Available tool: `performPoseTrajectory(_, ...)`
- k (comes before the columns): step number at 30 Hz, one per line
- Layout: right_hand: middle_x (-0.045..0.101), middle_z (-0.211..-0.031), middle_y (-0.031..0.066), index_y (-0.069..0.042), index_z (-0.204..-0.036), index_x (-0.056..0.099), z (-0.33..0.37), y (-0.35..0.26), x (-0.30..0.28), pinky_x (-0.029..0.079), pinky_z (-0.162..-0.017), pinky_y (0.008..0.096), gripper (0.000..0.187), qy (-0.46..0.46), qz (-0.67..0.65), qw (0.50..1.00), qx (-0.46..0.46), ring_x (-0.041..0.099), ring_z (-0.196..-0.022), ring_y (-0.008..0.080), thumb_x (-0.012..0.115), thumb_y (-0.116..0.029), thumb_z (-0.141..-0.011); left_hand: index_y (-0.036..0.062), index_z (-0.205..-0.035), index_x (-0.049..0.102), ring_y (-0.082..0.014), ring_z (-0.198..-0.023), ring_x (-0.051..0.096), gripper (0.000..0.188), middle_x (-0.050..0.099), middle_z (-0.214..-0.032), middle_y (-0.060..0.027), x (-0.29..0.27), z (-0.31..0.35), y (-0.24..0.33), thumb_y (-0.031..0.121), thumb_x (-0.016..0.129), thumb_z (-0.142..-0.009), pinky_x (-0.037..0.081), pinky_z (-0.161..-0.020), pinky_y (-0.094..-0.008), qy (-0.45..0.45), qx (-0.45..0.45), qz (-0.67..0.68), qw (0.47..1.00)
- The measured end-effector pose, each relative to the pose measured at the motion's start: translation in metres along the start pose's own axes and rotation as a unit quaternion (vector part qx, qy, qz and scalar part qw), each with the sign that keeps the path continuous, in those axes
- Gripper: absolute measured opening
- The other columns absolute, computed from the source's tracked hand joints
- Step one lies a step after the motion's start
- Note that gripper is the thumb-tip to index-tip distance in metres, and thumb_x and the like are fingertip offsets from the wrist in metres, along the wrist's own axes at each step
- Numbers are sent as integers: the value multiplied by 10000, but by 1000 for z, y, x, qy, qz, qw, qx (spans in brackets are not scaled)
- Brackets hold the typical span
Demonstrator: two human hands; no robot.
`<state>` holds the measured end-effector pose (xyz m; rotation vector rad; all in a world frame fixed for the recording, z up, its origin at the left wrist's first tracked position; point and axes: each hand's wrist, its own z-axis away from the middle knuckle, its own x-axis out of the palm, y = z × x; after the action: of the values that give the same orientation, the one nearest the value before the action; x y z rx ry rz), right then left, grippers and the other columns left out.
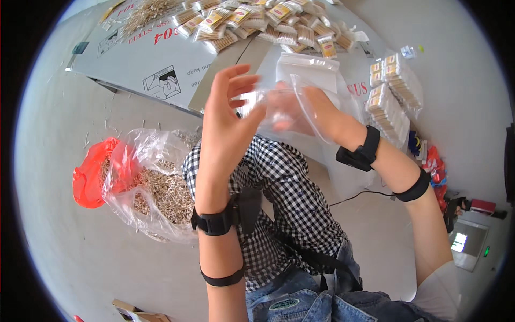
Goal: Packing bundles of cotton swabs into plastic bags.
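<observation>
My left hand [228, 110] is raised with its fingers curled round one end of a clear plastic bag [276, 104]. My right hand [300, 107] is inside the same bag, whose mouth hangs round its wrist. The film and motion blur hide how the right fingers are bent. Below and behind the bag, a stack of flat clear zip bags [308, 64] lies on the grey carton [129, 67]. Many small packs of wooden-stick swabs [252, 19] with yellow labels are heaped at the carton's far side.
Loose sticks [147, 13] lie at the far left of the carton. Bundled swab packs [394, 80] stand at the right. On the floor at left are a clear bag of loose sticks [166, 196] and a red bag [88, 177]. A dark cable [357, 197] crosses the floor.
</observation>
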<state>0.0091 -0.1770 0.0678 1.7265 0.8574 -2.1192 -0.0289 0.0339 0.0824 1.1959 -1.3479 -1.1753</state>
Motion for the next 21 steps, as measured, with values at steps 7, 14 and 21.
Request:
performPoseTrajectory(7,588,-1268,202,-69,-1201,578,2,-24,-8,504,-914,433,552,-41,82,996,-5,582,-1142,381,792,-270,-734,140,-1457,425,-360,-1445,278,958,285,-1574,-167,3,16,-64,33,828,-595,323,-1155,-468,-95,36,-344,934)
performPoseTrajectory(14,602,-1209,166,-38,-1210,561,13,-13,11,486,-939,442,539,-15,142,989,-28,586,-1089,370,779,-220,-752,202,-1351,543,-353,-1366,397,812,447,-1462,-131,3,-17,-76,-5,749,-593,380,-1109,-464,-145,67,-323,933)
performPoseTrajectory(21,608,-1146,159,6,-1176,564,20,-7,-4,483,-926,435,370,-39,45,998,20,589,-1066,362,655,-139,-848,191,-1309,568,-345,-1294,464,765,510,-1387,-110,5,-21,-83,-33,722,-594,439,-1064,-422,-148,67,-286,944)
